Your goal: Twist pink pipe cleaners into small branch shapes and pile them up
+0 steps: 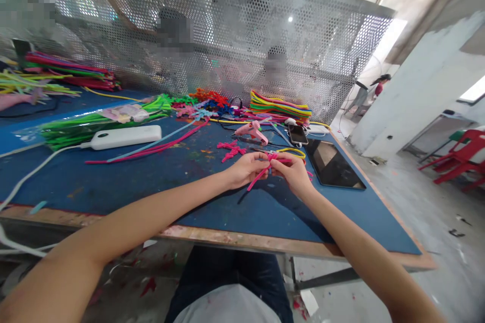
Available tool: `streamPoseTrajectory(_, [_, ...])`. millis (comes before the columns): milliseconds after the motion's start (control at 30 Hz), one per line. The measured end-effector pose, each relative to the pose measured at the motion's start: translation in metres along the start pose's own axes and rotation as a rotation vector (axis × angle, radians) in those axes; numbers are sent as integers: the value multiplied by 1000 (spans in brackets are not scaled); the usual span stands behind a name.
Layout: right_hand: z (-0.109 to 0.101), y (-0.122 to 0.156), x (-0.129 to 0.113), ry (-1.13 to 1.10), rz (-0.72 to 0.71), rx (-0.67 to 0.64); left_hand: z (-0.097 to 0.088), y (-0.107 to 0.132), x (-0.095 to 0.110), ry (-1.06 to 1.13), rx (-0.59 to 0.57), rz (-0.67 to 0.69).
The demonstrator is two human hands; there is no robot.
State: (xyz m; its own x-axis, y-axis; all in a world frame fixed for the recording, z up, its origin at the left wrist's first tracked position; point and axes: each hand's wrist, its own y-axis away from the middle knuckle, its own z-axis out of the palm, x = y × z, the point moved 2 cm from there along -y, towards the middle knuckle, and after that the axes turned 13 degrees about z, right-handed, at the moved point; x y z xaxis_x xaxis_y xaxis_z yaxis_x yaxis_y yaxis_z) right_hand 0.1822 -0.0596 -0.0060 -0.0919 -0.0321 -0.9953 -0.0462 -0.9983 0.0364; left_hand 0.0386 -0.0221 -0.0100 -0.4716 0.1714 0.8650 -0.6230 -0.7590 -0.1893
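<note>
Head camera looks down at two bare arms that reach out over a blue cloth-topped counter (151, 186). The left hand (246, 167) and the right hand (294, 175) meet near the middle of the counter, a bit to the right. Between them is a pink fuzzy wire stick (256, 180). The grip of each hand is clenched on it. The left fingers pinch one part and the right fingers pinch the bunched part next to it. One loose end of the stick pokes down and to the left, just above the counter.

I think the hands are in the middle of bending the stick into a small shape. Some small pink twisted shapes (231, 150) lie just beyond the left hand, and they look finished. A next twist would call for a tight pinch from one hand while the other turns the loose end, so the bunched part does not come undone.

Farther off lies a pink plastic glue gun (252, 131). To its right are a small dark phone (297, 134) and a flat black tablet (331, 164). On the left are a long white plastic power box (125, 137) and a bundle of green fuzzy sticks (83, 128). A stack of many-coloured fuzzy sticks (280, 106) sits at the far edge, in front of a grey metal screen full of holes (265, 35).
</note>
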Motion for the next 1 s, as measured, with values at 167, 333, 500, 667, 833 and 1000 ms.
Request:
streamPoseTrajectory(167, [-3,0,-3,119,-17,-58,-6,-1,2,-43,-46,-34])
streamPoseTrajectory(333, [-2,1,-3,-4,-12,33,-6,-3,0,-9,-38,104])
streamPoseTrajectory(500, [1,3,-3,-79,-33,15,-3,0,-1,72,-19,140])
streamPoseTrajectory(667, [1,2,-1,-36,-52,-7,-6,0,-2,88,-1,36])
streamPoseTrajectory(833, [0,4,-1,163,-98,-61,-10,2,4,29,-103,-156])
streamPoseTrajectory(1000, [-1,8,-5,340,-176,-70,-15,0,7,-22,-126,-220])
